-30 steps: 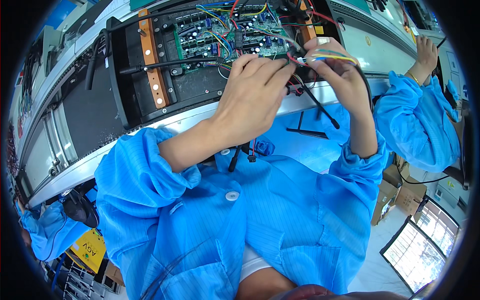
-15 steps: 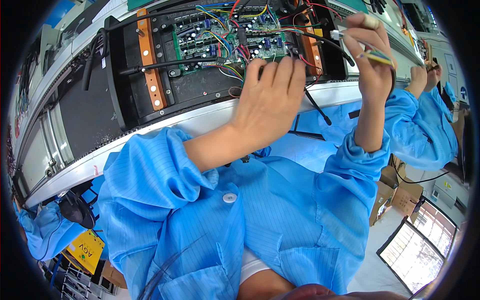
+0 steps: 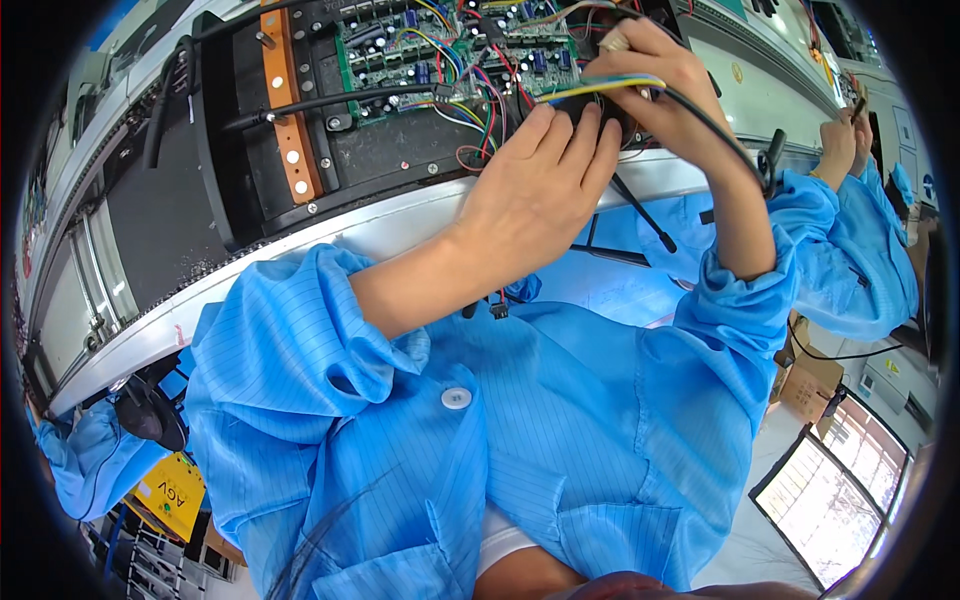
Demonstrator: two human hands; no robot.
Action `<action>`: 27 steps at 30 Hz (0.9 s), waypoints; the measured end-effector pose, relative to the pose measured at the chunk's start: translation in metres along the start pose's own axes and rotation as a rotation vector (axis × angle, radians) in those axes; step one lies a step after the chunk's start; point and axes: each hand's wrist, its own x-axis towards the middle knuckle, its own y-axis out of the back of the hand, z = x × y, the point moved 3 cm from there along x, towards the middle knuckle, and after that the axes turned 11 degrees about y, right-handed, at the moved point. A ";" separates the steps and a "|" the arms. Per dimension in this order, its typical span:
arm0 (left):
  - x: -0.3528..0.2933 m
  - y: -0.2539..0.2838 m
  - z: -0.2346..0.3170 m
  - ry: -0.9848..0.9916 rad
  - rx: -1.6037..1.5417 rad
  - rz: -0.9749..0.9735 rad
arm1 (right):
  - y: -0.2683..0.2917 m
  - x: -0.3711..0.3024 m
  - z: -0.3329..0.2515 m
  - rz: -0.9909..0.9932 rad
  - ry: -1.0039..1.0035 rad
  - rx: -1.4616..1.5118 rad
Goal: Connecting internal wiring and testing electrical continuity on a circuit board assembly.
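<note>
My right hand is closed on a black cable, whose yellow, green and blue wires fan out leftward across its fingers. Just below those wires is my left hand, fingers bent together at the near edge of a green circuit board. The left thumb and whatever it presses on are hidden beneath the hand. Capacitors and bundles of coloured wires crowd the board, which sits in a black fixture. The wires' far ends disappear near my left fingertips.
An orange bar with bolts crosses the fixture left of the board. Another black cable passes over it. A silver rail borders the bench. At the right, another person's hands are at work; cardboard boxes stand behind.
My right hand has come down and left with the cable, from raised beside the fixture to close by my left hand. The left hand has shifted slightly. The view has moved a little.
</note>
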 end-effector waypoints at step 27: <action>-0.006 -0.008 -0.004 -0.095 0.030 0.123 | -0.031 -0.003 0.027 0.011 -0.230 0.622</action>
